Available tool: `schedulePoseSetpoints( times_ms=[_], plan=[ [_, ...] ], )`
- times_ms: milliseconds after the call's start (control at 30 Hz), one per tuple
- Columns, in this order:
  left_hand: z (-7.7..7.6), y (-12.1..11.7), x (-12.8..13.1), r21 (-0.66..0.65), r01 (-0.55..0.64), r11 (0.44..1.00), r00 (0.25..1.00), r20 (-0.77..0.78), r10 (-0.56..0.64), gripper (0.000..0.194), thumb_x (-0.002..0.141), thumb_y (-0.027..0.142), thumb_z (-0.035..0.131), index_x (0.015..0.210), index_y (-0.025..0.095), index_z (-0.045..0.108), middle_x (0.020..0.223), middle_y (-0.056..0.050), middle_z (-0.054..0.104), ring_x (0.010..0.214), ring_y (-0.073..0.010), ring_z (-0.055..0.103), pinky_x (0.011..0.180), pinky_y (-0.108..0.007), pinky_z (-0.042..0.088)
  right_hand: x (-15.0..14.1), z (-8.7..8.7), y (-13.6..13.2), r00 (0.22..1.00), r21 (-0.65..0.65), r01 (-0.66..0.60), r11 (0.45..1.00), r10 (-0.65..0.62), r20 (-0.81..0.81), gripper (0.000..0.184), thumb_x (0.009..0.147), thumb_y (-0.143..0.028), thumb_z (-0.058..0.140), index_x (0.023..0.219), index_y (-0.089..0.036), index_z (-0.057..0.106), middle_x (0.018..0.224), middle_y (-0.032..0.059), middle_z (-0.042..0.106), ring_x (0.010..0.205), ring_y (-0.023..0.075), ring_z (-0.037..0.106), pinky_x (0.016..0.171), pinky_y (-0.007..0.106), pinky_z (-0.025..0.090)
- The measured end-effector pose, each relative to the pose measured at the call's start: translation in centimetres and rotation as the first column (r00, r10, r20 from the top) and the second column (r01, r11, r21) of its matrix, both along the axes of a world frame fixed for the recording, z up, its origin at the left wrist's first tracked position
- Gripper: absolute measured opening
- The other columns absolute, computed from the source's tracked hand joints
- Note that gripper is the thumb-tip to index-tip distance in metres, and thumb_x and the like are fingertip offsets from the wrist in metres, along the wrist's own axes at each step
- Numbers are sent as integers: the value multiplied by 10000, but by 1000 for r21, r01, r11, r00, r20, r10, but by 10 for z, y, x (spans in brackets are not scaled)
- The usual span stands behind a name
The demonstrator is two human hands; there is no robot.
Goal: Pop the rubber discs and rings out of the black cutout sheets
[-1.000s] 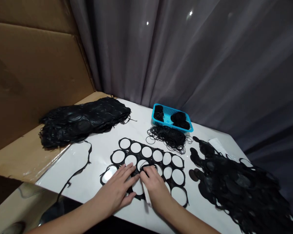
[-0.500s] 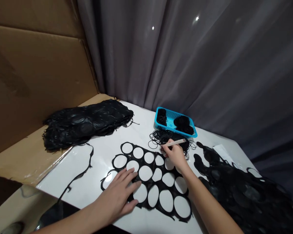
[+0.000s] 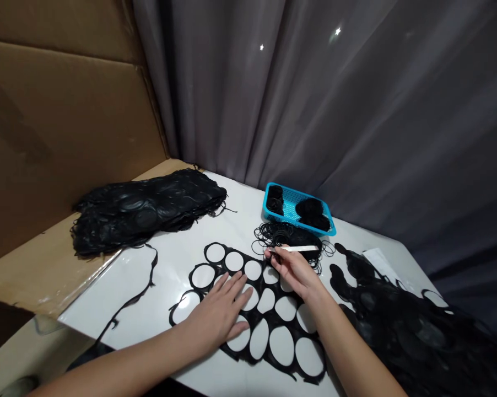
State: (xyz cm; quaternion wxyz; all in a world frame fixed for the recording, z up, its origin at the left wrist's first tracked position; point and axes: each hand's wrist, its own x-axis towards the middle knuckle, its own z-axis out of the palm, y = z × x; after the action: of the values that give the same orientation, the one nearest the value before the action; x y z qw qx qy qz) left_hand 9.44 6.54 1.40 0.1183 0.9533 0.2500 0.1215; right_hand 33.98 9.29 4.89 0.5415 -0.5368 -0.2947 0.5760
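Note:
A thin black sheet with rows of round holes [image 3: 275,315] lies on the white table [image 3: 157,317]. My left hand [image 3: 220,310] rests on it with fingers spread, covering some of the holes. Over the sheet's far edge, my right hand [image 3: 293,270] pinches a slim white pen-like tool [image 3: 300,248]. The tool's tip is too small to make out. Just beyond this hand is a tangled heap of thin black rings [image 3: 281,234].
Behind the rings stands a blue basket [image 3: 290,204] with black bundles inside. A thick stack of black sheets [image 3: 149,207] lies left, beside a cardboard wall [image 3: 66,105]. Right is a large pile of black discs [image 3: 417,325] near a white paper [image 3: 383,264]. A grey curtain [image 3: 314,99] hangs behind.
My right hand moved from beside my left hand to the sheet's far edge by the rings, then shifted slightly. My left hand slid right over the sheet. The view has shifted a little.

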Motion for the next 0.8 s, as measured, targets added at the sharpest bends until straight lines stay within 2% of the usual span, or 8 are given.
schedulePoseSetpoints(
  times_ms=[100,200,267,333,400,500,600,800],
  plan=[
    [-2,-3,-2,22,-9,1000,1000,10,9,578,959,385,617,1458,169,421,1548,-184,404,1456,-337,343,1176,-535,304,-8,1,-6,997,-8,-55,998,55,-51,388,626,-428,892,752,-205,601,906,67,724,1014,238,692,861,314,564],
    [-1,-3,-4,52,-32,998,999,-8,33,642,965,412,595,1495,134,365,1541,-196,411,1456,-324,346,1185,-522,290,-18,-3,-17,979,24,-173,985,169,114,338,731,-414,822,724,-211,552,826,32,694,897,204,669,799,300,524],
    [0,-3,-4,73,-43,996,998,-31,45,672,962,439,588,1502,115,356,1535,-198,418,1456,-323,347,1191,-519,276,-25,-9,-25,904,49,-254,966,220,366,297,833,-414,718,730,-221,517,748,-5,637,781,180,617,732,292,480],
    [1,-2,-3,88,-46,995,998,-42,50,672,961,460,574,1498,113,367,1529,-194,429,1455,-321,350,1193,-516,266,-31,-16,-32,790,57,-299,952,214,575,265,897,-406,620,744,-229,496,711,-25,582,712,171,559,695,292,439],
    [1,-2,-3,93,-51,994,998,-37,54,668,961,472,562,1497,122,372,1522,-186,444,1450,-318,359,1193,-512,260,-35,-21,-38,702,63,-311,948,184,688,255,922,-398,560,745,-233,479,710,-25,559,702,175,534,695,295,421],
    [-1,-1,-3,94,-55,994,998,-27,58,672,955,482,563,1499,136,375,1520,-172,452,1445,-315,369,1195,-501,254,-37,-26,-41,637,80,-311,947,145,757,256,938,-398,517,745,-236,468,752,-7,572,749,189,548,736,302,423],
    [-1,-1,-3,102,-51,993,998,-28,54,665,952,481,567,1491,135,389,1519,-170,454,1442,-316,373,1191,-499,261,-38,-26,-42,622,79,-322,943,148,769,255,946,-403,504,755,-238,469,784,2,588,770,196,561,747,302,426],
    [0,-1,-2,109,-41,993,998,-36,46,693,942,473,586,1492,102,382,1518,-186,450,1437,-331,379,1186,-516,264,-38,-26,-42,671,95,-289,952,131,730,258,940,-410,529,757,-238,471,744,-13,582,746,193,561,734,298,430]
  ],
)
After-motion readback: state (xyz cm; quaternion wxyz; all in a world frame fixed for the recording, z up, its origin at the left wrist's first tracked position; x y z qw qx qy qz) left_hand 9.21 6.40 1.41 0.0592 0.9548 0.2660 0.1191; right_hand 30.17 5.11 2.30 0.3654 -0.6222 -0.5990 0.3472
